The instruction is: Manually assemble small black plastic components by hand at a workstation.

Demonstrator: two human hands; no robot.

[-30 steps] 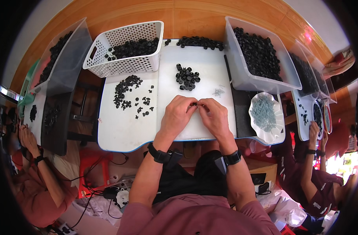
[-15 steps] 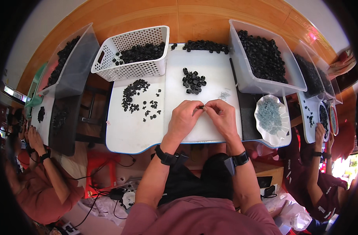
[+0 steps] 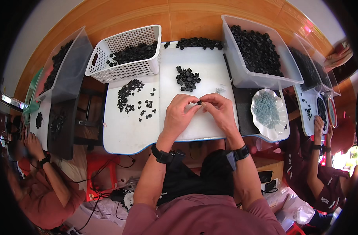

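Observation:
Both my hands meet over the white table board (image 3: 147, 135). Between the fingertips of my left hand (image 3: 179, 113) and my right hand (image 3: 219, 111) is a small black part (image 3: 199, 102), mostly covered by the fingers. Each hand is closed in a pinch on it. Just beyond lies a pile of round black pieces (image 3: 188, 79). Near my right fingers, a few thin pale pins (image 3: 220, 90) are scattered. On the left of the board, small black cross-shaped pieces (image 3: 128, 94) lie in a loose heap.
A white perforated basket (image 3: 128, 70) and a clear bin (image 3: 265, 80) of black pieces stand at the back. More black pieces (image 3: 198, 43) lie between them. At right is a white scalloped dish (image 3: 282, 129) of pale pins. Co-workers' hands (image 3: 35, 145) show at both sides.
The whole view has shifted slightly, moving the table and containers a little leftward in the picture. My hands stay pinched together on the small black part, its angle slightly changed.

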